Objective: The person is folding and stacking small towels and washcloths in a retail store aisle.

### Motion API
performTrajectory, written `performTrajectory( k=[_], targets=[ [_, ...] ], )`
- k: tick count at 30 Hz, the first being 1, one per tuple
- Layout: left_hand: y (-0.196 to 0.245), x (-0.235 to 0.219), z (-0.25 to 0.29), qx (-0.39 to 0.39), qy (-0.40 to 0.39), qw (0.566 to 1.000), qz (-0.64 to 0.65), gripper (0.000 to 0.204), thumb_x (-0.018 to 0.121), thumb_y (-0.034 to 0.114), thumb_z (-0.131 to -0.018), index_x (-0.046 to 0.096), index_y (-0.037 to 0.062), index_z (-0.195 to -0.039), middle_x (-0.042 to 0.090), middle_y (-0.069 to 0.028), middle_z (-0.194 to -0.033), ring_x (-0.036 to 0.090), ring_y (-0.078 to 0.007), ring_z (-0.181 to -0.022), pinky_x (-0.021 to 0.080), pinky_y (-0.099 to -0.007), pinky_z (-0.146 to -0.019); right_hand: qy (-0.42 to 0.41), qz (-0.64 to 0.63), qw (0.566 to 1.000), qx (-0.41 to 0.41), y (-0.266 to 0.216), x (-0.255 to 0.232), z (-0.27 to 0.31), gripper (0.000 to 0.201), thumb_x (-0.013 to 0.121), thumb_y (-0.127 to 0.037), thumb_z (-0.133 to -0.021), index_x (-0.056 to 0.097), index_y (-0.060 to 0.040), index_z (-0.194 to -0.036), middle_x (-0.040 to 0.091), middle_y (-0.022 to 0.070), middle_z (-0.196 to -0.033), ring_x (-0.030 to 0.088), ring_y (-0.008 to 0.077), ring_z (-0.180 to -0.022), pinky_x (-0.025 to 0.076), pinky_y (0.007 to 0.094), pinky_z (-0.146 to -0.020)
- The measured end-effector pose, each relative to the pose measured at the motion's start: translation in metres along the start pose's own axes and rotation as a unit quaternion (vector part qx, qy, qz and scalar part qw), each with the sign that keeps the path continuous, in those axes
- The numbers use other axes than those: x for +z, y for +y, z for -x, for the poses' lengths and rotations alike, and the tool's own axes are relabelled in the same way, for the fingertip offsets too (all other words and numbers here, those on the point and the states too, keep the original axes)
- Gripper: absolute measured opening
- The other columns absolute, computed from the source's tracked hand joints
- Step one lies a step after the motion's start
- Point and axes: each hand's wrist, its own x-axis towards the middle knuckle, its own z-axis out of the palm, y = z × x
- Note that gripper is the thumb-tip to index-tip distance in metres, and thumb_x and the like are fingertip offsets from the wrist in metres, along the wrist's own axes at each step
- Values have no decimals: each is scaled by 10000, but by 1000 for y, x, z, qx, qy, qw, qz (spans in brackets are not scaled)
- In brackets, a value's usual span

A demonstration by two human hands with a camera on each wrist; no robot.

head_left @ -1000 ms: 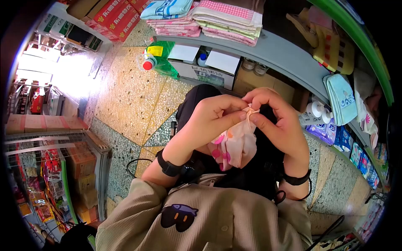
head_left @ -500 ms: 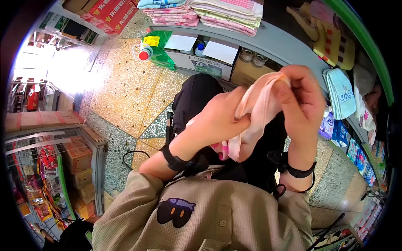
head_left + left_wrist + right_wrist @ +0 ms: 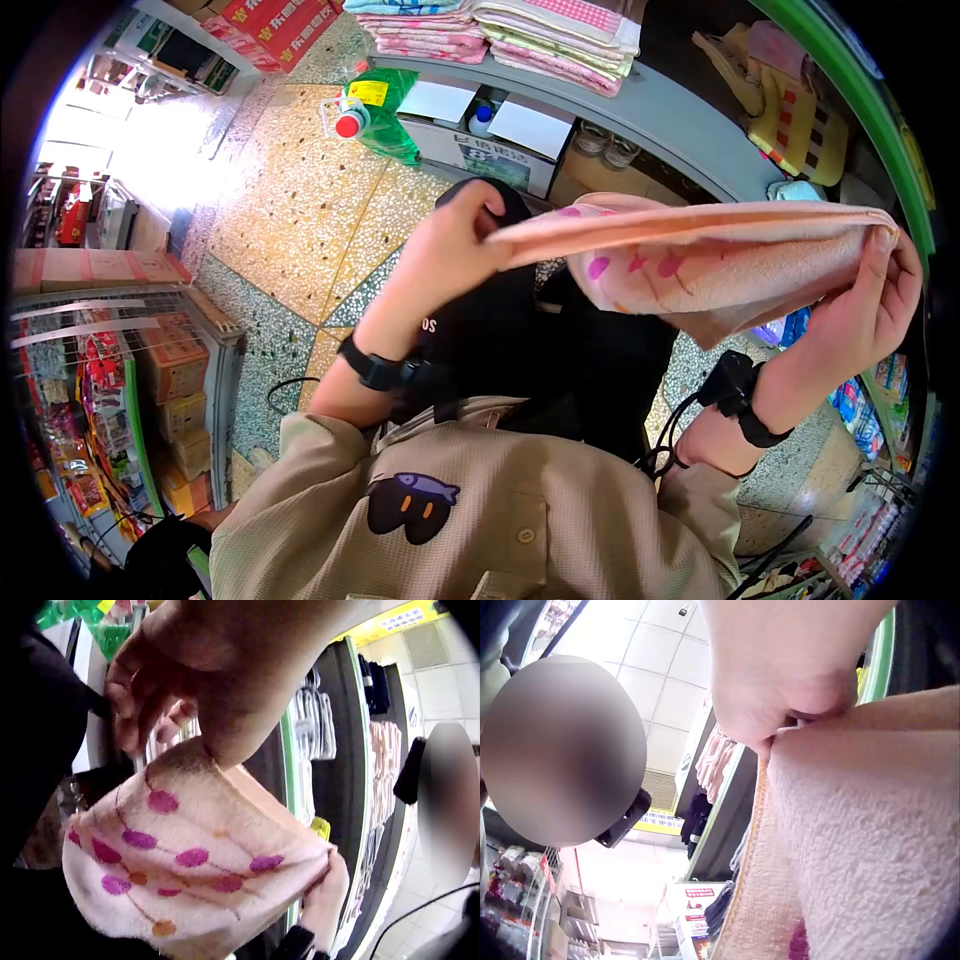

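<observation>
A pale pink towel (image 3: 720, 250) with magenta, purple and orange dots hangs stretched between the two hands, above the lap. Its left end is gripped by the left hand (image 3: 450, 245), in front of the dark trousers. The right hand (image 3: 875, 300) pinches the far right corner, held out to the side. From the left wrist view, the dotted face of the towel (image 3: 187, 847) sags below its upper edge. The right wrist view shows the towel's fluffy pile (image 3: 877, 825) close up, under the right hand (image 3: 780, 682).
Folded towels (image 3: 555, 45) lie stacked on a grey shelf (image 3: 690, 130) ahead. A green bottle (image 3: 385, 115) with a red cap stands on the floor near an opened carton (image 3: 480, 150). To the left is a wire rack (image 3: 110, 340) of packaged goods; more packs line the right.
The towel was bunched between both hands close together; now it is spread out wide. The right hand has moved far right with one corner, the left hand to the left with the other end.
</observation>
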Motion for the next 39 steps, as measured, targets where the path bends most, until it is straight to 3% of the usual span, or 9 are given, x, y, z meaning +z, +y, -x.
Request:
performTrajectory(
  k=[6,11,15,19,20,23,27,33,39],
  targets=[
    [16,-64,-16,-45,-100,974,199,180,541,21,-801,497,59,-971,621,-63,-709,558,-65,-481,419,-170,-402,-44,-18,998,39,15,-5,-11,189,615,-111,-872,589,24,-1001,625,76,-882,569,93,-792,441,186,-708],
    [41,-91,-29,145,71,895,416,157,576,20,-796,522,42,-942,612,-30,-679,554,-65,-496,408,-167,-421,-59,-72,994,53,26,-10,-19,199,618,-105,-869,582,25,-1015,621,73,-908,559,95,-798,441,193,-715],
    [71,-78,-20,167,10,938,303,165,566,25,-813,532,29,-974,601,-22,-689,534,-67,-512,405,-173,-453,-152,-51,984,82,24,0,3,198,613,-98,-870,572,28,-1017,615,94,-935,562,116,-833,453,227,-757],
    [64,-94,-29,283,232,831,419,222,555,-2,-824,532,14,-1044,606,-21,-684,565,-74,-555,439,-184,-492,-21,-166,983,77,20,0,-5,167,583,-69,-881,563,26,-1017,615,109,-943,581,144,-855,468,243,-767],
    [59,-87,-32,254,283,871,311,248,557,5,-832,529,22,-1078,605,-20,-687,561,-70,-563,436,-193,-494,-49,-112,988,93,22,1,0,178,591,-81,-879,563,25,-1019,615,101,-943,577,134,-857,466,240,-767],
    [42,-68,-36,137,145,943,268,213,549,66,-847,550,6,-1052,602,-59,-732,522,-109,-525,407,-219,-482,-147,-24,983,103,31,11,16,189,600,-100,-879,564,21,-1021,614,80,-944,568,108,-856,454,226,-766],
    [29,-84,-31,103,204,892,390,177,539,35,-836,578,-34,-994,596,-71,-742,511,-98,-527,416,-227,-477,-45,-192,961,192,42,4,15,165,586,-88,-884,553,4,-1017,610,71,-940,565,101,-841,446,220,-750],
    [40,-72,-26,112,141,928,326,205,560,-8,-810,579,-60,-1008,648,-95,-799,635,-134,-669,527,-245,-639,13,-256,942,215,52,-4,11,150,544,-80,-898,513,-9,-1026,609,89,-944,579,140,-886,464,265,-774],
    [39,-60,-22,176,33,921,346,332,574,-74,-785,546,-50,-1114,632,-94,-964,620,-120,-863,489,-213,-779,64,-244,931,262,61,-16,2,133,485,-61,-894,512,-10,-1014,599,105,-951,576,167,-909,450,289,-819]
  ],
)
